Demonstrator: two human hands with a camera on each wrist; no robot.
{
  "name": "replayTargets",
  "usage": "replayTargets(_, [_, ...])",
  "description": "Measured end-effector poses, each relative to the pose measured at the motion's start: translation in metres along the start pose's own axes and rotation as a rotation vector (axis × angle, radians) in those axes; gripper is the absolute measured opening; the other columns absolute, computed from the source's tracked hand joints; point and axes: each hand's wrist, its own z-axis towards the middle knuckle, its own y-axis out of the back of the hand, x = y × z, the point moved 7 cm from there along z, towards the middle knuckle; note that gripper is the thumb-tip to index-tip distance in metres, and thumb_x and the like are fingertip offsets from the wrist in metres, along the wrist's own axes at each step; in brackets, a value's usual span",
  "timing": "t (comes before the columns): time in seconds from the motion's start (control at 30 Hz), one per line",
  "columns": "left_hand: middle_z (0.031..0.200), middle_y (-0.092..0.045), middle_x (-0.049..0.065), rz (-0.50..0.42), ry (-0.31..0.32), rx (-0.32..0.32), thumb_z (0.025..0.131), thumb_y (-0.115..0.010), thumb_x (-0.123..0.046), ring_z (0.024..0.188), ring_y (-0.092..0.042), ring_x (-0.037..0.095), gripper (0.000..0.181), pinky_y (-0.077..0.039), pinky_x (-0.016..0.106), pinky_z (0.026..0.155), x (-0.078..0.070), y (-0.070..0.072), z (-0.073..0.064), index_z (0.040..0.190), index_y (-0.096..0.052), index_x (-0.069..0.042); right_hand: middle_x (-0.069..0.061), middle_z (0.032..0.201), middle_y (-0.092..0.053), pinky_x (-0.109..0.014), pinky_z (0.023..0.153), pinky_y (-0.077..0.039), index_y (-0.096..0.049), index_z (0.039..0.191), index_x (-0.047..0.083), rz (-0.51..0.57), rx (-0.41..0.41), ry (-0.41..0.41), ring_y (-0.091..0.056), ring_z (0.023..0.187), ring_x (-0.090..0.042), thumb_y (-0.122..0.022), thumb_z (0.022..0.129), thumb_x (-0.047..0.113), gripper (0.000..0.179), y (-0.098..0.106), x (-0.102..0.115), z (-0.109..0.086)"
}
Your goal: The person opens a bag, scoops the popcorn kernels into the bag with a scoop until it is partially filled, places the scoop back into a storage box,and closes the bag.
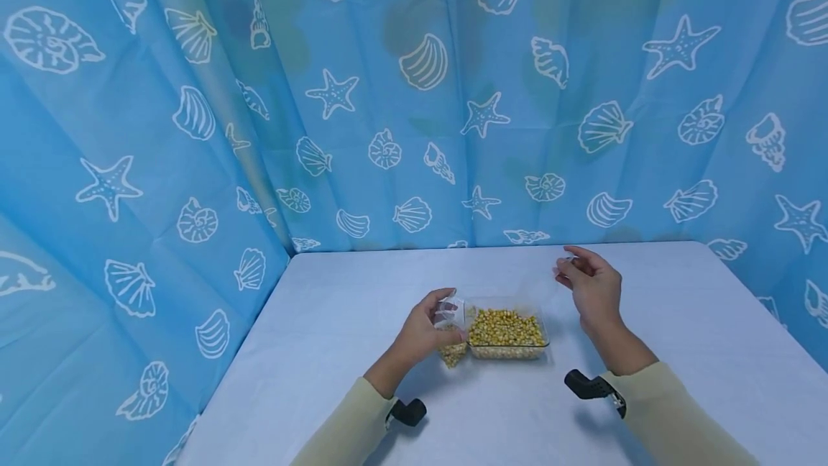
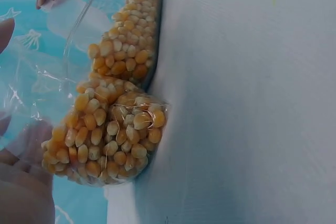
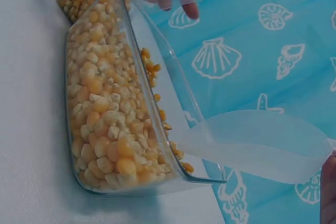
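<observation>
My left hand (image 1: 419, 331) holds a clear plastic bag (image 2: 107, 137) by its upper part, with its fingers and thumb spread around the mouth. Corn kernels fill the bottom of the bag, which sits against the left side of a clear glass container (image 3: 107, 103). That rectangular container is heaped with yellow and pale corn kernels (image 1: 504, 326). To the right of it and higher up, my right hand (image 1: 596, 295) pinches the end of a translucent white scoop (image 3: 257, 145). The scoop reaches toward the container's rim, and no kernels show in it.
A white cloth-covered table (image 1: 349, 293) lies under the container. Behind it and along the left hangs a blue curtain (image 1: 388, 113) with white shells and starfish. Black wrist cameras (image 1: 409, 413) stick out from both sleeves.
</observation>
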Motion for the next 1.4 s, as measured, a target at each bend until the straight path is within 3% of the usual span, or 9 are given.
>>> replayTargets(0.2, [0.130, -0.059, -0.003, -0.019, -0.034, 0.032, 0.077, -0.083, -0.016, 0.126, -0.050, 0.019, 0.071, -0.037, 0.053, 0.104, -0.002, -0.003, 0.000, 0.136, -0.044, -0.021, -0.008, 0.102, -0.058, -0.017, 0.075, -0.053, -0.062, 0.130, 0.010, -0.136, 0.031, 0.067, -0.064, 0.089, -0.011, -0.061, 0.097, 0.017, 0.034, -0.006, 0.002, 0.000])
replayTargets(0.47, [0.127, -0.060, 0.013, -0.067, -0.089, 0.033, 0.077, -0.083, -0.013, 0.114, -0.058, 0.016, 0.071, -0.038, 0.052, 0.102, -0.005, -0.002, -0.002, 0.134, -0.043, -0.022, -0.012, 0.102, -0.060, -0.017, 0.073, -0.053, -0.062, 0.131, 0.007, -0.180, 0.082, 0.085, -0.064, 0.086, -0.012, -0.061, 0.097, 0.016, 0.035, -0.009, -0.003, 0.001])
replayTargets(0.73, [0.126, -0.061, 0.015, -0.072, -0.090, 0.011, 0.077, -0.083, -0.010, 0.110, -0.061, 0.020, 0.070, -0.036, 0.054, 0.104, -0.003, -0.002, -0.001, 0.134, -0.043, -0.019, -0.014, 0.107, -0.058, -0.020, 0.073, -0.054, -0.057, 0.132, 0.004, -0.168, 0.107, 0.006, -0.064, 0.088, -0.012, -0.058, 0.098, 0.014, 0.035, -0.007, -0.018, 0.002])
replayTargets(1.07, [0.129, -0.060, 0.011, -0.045, -0.044, 0.012, 0.078, -0.081, -0.010, 0.114, -0.060, 0.019, 0.082, -0.033, 0.053, 0.106, -0.003, -0.002, -0.002, 0.148, -0.038, -0.019, -0.013, 0.103, -0.058, -0.022, 0.070, -0.055, -0.058, 0.127, -0.002, -0.111, 0.101, -0.063, -0.066, 0.085, -0.013, -0.063, 0.096, 0.014, 0.035, -0.007, -0.035, -0.002])
replayTargets(1.4, [0.127, -0.062, 0.007, -0.037, -0.043, 0.009, 0.079, -0.080, -0.010, 0.113, -0.059, 0.019, 0.080, -0.033, 0.053, 0.107, -0.003, -0.002, -0.003, 0.148, -0.039, -0.018, -0.016, 0.112, -0.056, -0.023, 0.073, -0.055, -0.055, 0.130, 0.001, -0.148, 0.157, -0.152, -0.066, 0.090, -0.016, -0.059, 0.098, 0.014, 0.035, -0.013, -0.047, -0.012])
